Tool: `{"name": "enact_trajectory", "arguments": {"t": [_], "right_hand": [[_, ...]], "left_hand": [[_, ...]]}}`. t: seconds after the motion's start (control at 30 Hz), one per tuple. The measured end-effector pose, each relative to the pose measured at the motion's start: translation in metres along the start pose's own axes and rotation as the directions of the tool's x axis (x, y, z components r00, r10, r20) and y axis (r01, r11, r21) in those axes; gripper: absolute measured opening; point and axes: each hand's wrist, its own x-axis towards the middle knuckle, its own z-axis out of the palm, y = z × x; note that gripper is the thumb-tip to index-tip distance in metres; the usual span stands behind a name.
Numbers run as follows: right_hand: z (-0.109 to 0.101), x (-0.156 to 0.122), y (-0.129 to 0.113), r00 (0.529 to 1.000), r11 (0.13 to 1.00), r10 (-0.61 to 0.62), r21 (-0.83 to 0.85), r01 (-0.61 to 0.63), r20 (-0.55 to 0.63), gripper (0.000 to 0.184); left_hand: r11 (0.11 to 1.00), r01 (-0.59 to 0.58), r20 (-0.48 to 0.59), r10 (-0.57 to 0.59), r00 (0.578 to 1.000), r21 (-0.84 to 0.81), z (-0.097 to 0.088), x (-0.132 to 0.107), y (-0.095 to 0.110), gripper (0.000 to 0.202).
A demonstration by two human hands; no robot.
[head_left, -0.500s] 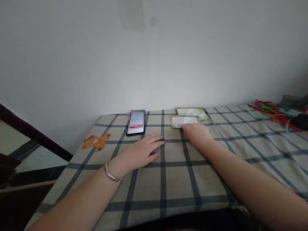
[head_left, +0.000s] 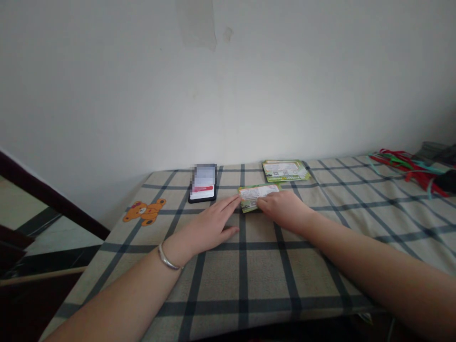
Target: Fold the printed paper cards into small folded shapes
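A green and white paper card (head_left: pixel 253 194) lies on the checked cloth (head_left: pixel 249 266) near the middle. My right hand (head_left: pixel 281 209) rests on its right end, fingers curled down and pressing on it. My left hand (head_left: pixel 210 228) lies flat with fingers stretched out, its fingertips touching the card's left edge. A silver bangle circles my left wrist. A small stack of similar cards (head_left: pixel 285 171) sits farther back by the wall.
A black phone (head_left: pixel 203 189) lies left of the card. An orange teddy bear print (head_left: pixel 144 211) marks the cloth's left side. Red and green ribbons (head_left: pixel 406 166) and a dark object (head_left: pixel 447 181) lie at the far right. The cloth's left edge drops off.
My right hand has dragged one card from beside the stack toward me and to the left. My left hand's fingertips now meet the card's edge.
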Motion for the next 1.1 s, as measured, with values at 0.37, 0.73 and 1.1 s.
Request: {"name": "enact_trajectory", "arguments": {"t": [0.37,0.73,1.1], "right_hand": [[0.004,-0.009,0.000,0.992,0.992,0.114,-0.043,-0.116,-0.046,0.020],[0.004,-0.014,0.010,0.985,0.989,0.142,-0.017,-0.144,-0.093,0.017],[0.004,-0.015,0.008,0.987,0.994,0.092,0.062,-0.085,-0.131,0.031]], "left_hand": [[1.000,0.006,0.010,-0.006,1.000,0.001,-0.006,-0.002,0.004,0.062],[1.000,-0.018,0.019,0.018,1.000,0.015,-0.005,-0.002,0.003,0.053],[1.000,-0.015,-0.003,0.015,1.000,-0.009,-0.007,-0.002,0.004,0.053]]}}
